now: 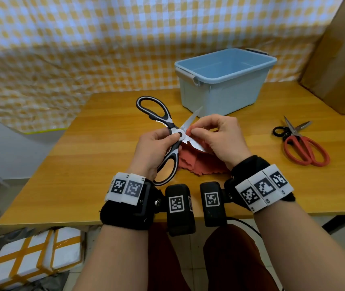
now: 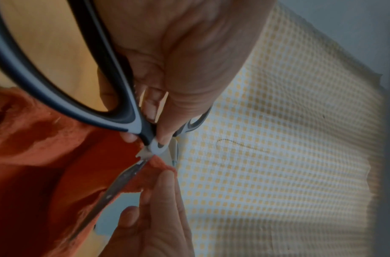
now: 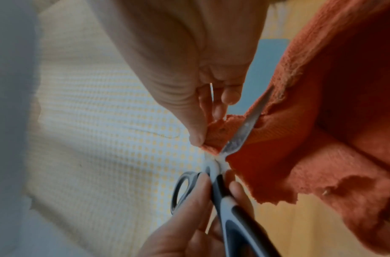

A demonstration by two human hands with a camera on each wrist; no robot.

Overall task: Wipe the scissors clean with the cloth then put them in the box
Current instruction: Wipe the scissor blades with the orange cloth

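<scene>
Black-and-white kitchen scissors [image 1: 168, 124] are held spread wide open above the table's middle. My left hand [image 1: 156, 148] grips them at the pivot and near handle [image 2: 114, 111], thumb on the rivet. My right hand [image 1: 215, 135] pinches a fold of the orange-red cloth [image 1: 201, 162] against a blade [image 3: 244, 128] close to the pivot. The rest of the cloth [image 3: 321, 147] hangs down to the table under the scissors. The light blue box [image 1: 222, 80] stands open just behind the hands; nothing shows inside it.
A red-handled pair of scissors [image 1: 303, 143] lies on top of a black-handled pair [image 1: 280, 130] on the wooden table [image 1: 83, 175] to the right. A cardboard sheet [image 1: 339, 59] leans at the far right. A checkered cloth [image 1: 83, 49] hangs behind. Taped parcels [image 1: 31, 263] sit on the floor.
</scene>
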